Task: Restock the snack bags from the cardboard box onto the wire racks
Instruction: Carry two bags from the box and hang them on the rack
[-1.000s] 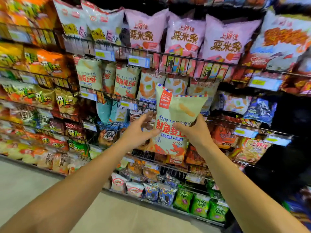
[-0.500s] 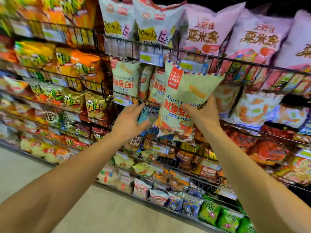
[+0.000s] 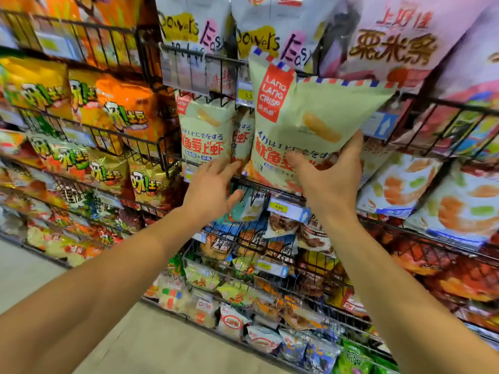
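Right hand (image 3: 333,179) covers held bag's (image 3: 305,122) lower print. Far-left orange bags (image 3: 35,85) blurred. Price tag (image 3: 279,207) digits barely legible.

Snack bag (image 3: 305,122): pale green, sealed and puffed, red "LANG LANG CRISP" label at its upper left, red-and-blue striped top edge, orange lettering across its lower half. It stands roughly upright, tilted slightly, held in front of the wire rack (image 3: 259,184) with its bottom at the rack's front rail. Two matching bags (image 3: 206,130) stand upright in that same rack, just to its left. The cardboard box is out of view.
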